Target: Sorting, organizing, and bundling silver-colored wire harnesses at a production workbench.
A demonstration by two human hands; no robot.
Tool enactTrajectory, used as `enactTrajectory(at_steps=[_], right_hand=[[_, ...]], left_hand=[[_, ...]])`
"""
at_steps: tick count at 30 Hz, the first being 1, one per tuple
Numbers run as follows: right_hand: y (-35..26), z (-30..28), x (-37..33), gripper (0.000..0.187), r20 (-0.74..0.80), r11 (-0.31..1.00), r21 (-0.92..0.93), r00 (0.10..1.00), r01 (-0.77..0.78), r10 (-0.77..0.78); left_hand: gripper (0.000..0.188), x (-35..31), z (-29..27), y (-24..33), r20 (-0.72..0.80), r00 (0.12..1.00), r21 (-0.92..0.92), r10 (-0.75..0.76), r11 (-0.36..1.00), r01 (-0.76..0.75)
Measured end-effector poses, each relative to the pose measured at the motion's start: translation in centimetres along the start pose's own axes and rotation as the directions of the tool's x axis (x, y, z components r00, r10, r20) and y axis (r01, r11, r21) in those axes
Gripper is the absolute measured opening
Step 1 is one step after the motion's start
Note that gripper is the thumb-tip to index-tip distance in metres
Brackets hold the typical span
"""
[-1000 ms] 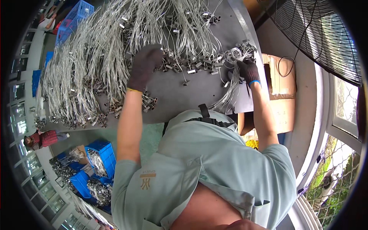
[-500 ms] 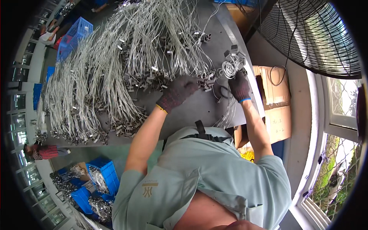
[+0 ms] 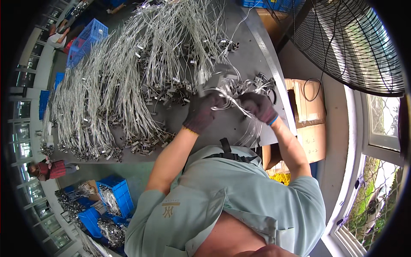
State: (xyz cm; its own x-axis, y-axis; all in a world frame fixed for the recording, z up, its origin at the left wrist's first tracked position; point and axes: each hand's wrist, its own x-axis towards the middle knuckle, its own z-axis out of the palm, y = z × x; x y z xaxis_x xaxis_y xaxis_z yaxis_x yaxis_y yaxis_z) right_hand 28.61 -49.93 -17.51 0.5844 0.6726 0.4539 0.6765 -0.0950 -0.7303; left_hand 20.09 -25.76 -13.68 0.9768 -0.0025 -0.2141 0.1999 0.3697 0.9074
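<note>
Both my hands wear dark knitted gloves and meet over the table's right part. My left hand, with a yellow cuff, is closed on the left side of a looped bundle of silvery-white cable. My right hand, with a blue cuff, closes on the bundle's other side. Grey block-shaped connectors on the cable stick up above my left hand, smeared by motion. Some fingertips are hidden by the loops. Loose cable strands lie on the table below my right hand.
Long rows of silvery cables with small connectors cover the table's left and middle. A metal ruler runs along its right edge. Past it stand cardboard boxes and a large black fan. Blue crates stand on the floor at lower left.
My right hand has brought the coiled cable leftward from the table's right edge. My left hand has moved to it and closed on it. The connectors have swung up and left.
</note>
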Motion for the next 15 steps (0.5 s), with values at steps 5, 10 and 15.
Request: enactTrajectory(at_steps=[5, 10, 15], right_hand=[[4.4, -2.4, 9.1, 0.056, -0.31, 0.672, 0.459, 0.604, -0.581, 0.734], [19.1, -1.8, 17.7, 0.059, -0.331, 0.52, 0.198, 0.442, -0.831, 0.833], [17.3, 4.1, 24.3, 0.066, -0.11, 0.713, -0.458, 0.83, -0.531, 0.547]], left_hand=[[0.019, -4.0, -4.1, 3.0, -0.101, 0.985, -0.637, 0.137, 0.752, -0.17], [0.022, -10.4, -6.7, 7.6, 0.063, 0.755, 0.985, 0.652, 0.082, -0.152], [0.023, -15.2, -12.2, 3.4, -0.067, 0.742, 0.996, 0.667, -0.006, 0.095]])
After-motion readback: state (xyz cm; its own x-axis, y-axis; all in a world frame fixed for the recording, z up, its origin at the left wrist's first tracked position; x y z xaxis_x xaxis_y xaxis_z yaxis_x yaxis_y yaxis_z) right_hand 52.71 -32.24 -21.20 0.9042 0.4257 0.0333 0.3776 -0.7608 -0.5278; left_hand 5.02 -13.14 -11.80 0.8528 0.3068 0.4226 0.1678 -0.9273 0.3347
